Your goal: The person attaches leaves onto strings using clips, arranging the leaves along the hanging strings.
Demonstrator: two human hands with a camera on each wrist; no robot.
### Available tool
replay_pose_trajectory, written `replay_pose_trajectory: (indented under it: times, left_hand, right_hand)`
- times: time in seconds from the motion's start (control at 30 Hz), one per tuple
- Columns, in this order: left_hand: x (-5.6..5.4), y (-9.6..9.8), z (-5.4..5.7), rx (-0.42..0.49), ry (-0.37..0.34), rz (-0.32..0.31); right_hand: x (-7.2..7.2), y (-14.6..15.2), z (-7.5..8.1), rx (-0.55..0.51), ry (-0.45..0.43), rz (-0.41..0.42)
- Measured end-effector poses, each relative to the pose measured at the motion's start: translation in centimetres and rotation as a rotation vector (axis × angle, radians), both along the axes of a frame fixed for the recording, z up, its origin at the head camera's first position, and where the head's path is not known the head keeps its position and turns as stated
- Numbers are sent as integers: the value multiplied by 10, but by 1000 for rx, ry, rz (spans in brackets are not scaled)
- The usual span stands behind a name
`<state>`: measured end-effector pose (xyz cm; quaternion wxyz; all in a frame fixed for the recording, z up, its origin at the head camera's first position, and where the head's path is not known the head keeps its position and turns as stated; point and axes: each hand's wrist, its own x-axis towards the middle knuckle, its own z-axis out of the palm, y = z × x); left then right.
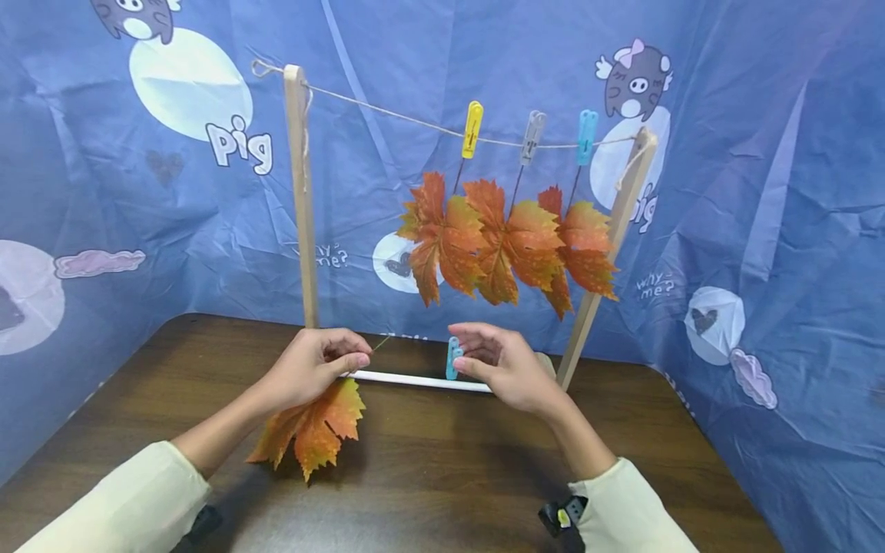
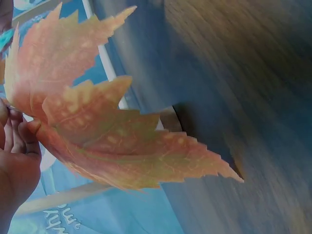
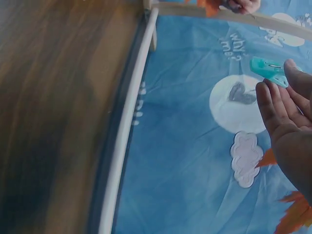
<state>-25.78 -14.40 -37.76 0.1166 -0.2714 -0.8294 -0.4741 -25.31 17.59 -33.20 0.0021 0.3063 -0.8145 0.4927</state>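
Note:
My left hand [image 1: 314,365] pinches the thin stem of an orange artificial maple leaf [image 1: 321,426], which hangs below the fingers over the table. In the left wrist view the same leaf [image 2: 97,122] spreads wide in front of the hand. A light blue clothespin [image 1: 452,359] is held between the thumb and fingers of my right hand [image 1: 508,369]; the right wrist view shows this clothespin [image 3: 268,69] at the fingertips. Above, a string [image 1: 387,111] carries a yellow clothespin [image 1: 472,130], a grey clothespin [image 1: 532,138] and a blue clothespin [image 1: 587,138], each gripping a leaf stem.
Wooden posts, left [image 1: 302,207] and right [image 1: 608,253], hold up the string, and a white bar [image 1: 415,380] runs low between them. Three hanging leaves [image 1: 508,246] overlap near the right post. Brown wooden table [image 1: 429,476] lies below; a blue printed cloth [image 1: 387,46] stands behind.

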Motion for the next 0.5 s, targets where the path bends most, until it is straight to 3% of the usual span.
replay_pose_trajectory:
  times: [0.5]
  left_hand:
    - [-8, 15, 10, 125, 21, 27]
  right_hand:
    - [-2, -33, 42, 44, 108, 69]
